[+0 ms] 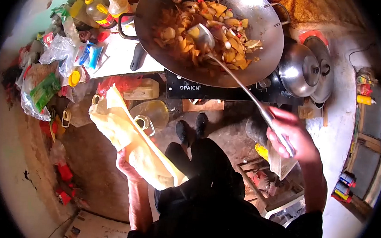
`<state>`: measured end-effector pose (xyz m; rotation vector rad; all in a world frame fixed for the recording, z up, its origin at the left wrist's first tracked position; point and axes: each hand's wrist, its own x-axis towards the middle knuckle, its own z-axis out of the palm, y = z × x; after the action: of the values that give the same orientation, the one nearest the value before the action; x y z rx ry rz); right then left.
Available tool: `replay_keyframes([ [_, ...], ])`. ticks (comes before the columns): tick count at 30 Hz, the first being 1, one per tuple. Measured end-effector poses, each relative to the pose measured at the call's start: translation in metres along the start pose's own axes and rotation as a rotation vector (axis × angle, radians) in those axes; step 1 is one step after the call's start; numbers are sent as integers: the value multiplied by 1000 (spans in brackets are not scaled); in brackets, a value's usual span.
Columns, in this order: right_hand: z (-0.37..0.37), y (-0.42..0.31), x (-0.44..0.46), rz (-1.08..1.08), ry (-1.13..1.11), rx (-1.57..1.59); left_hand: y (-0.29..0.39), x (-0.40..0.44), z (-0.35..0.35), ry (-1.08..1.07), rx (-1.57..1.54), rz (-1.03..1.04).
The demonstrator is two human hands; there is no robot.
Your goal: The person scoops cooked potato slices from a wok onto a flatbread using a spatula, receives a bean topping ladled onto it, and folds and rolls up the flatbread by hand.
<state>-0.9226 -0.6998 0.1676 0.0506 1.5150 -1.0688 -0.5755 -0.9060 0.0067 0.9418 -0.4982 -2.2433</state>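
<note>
My right hand (294, 136) is wrapped round the handle of a long metal cooking spatula (247, 95). The spatula's broad head rests among sliced, orange-brown food (229, 45) with red bits, inside a large wok (269, 45). In my left hand (130, 164) is a pale yellow, sheet-like thing (131, 141) with one straight edge and one crumpled edge. Whether it is cloth, paper or plastic I cannot make out. It hangs below the counter, left of my legs, apart from the wok. The fingers of my left hand are mostly hidden behind it.
Under the wok sits a black cooker (226, 93). Bottles (97, 10), plastic bags (60, 49) and a black-handled knife (137, 56) crowd the left counter. Metal lids (298, 71) stand at right. Plastic jugs (149, 114) and a wooden stool-like frame (276, 201) are below.
</note>
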Motion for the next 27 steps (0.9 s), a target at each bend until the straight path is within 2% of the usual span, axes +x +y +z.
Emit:
replay_keyframes([
  [2, -7, 1, 30, -23, -173, 130, 0, 4, 1, -27, -28, -14],
  [5, 9, 7, 46, -7, -146, 233, 1, 6, -20, 110, 72, 82],
  [6, 8, 10, 43, -20, -199, 276, 4, 8, -19, 134, 112, 114],
  [8, -4, 19, 35, 6, -225, 361, 10, 6, -11, 86, 41, 75],
  [12, -7, 35, 20, -42, -204, 375, 16, 7, -7, 108, 21, 67],
  [15, -9, 43, 7, -104, -184, 352, 17, 7, -2, 82, 58, 94],
  [18, -7, 43, -9, -131, -157, 328, 19, 3, 20, 15, 20, 38],
  [22, -7, 46, -19, -149, -101, 261, 16, 4, 11, 38, 12, 32],
  [27, -14, 62, -25, -163, -177, 442, 15, 9, 39, -9, -46, 79],
])
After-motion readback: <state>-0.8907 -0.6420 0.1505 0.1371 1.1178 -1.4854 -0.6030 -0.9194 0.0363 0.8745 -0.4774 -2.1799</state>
